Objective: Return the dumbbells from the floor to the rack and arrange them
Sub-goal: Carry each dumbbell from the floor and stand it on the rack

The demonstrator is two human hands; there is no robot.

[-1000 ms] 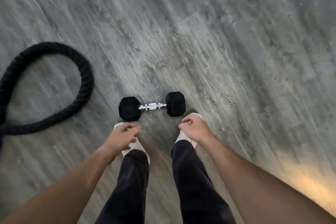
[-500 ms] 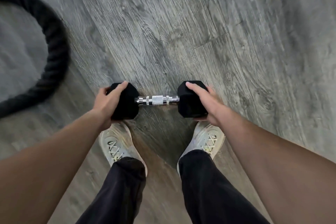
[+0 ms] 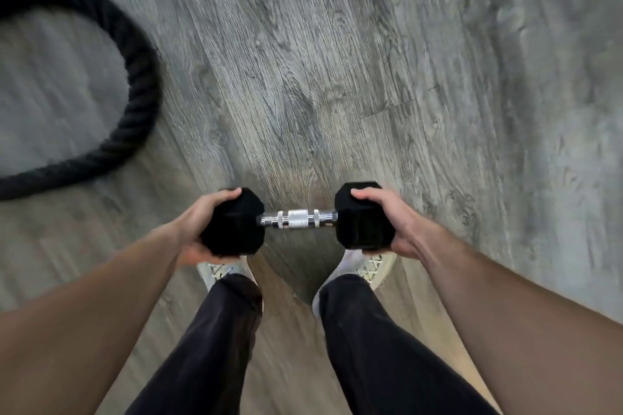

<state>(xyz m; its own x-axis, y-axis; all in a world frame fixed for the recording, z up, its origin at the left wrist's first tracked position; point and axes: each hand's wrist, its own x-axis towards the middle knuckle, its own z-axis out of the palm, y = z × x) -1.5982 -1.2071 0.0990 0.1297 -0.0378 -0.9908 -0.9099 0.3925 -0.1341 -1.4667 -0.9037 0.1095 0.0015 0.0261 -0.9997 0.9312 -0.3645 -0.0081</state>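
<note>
Grey wood-grain plank flooring (image 3: 337, 61) fills the view, its boards running on a diagonal with seams showing toward two o'clock and a warmer tan patch at five o'clock. At ten o'clock a thick black twisted rope (image 3: 135, 87) lies on the floor in a wide curve, well apart from the person and running off the left edge. Just below centre, the dumbbell (image 3: 296, 218) lies roughly level across the body: two matte black hexagonal heads joined by a short chrome handle with a knurled middle and ringed collars. The left hand (image 3: 192, 229) grips the left head, fingers curled over its top and thumb under it; the right hand (image 3: 394, 222) grips the right head the same way. The handle between them is bare. The dumbbell covers the toes of two pale lace-up shoes (image 3: 371, 266), which stand on the floor at six o'clock under black trouser legs (image 3: 371, 347). Both bare forearms reach in from the lower corners.
</note>
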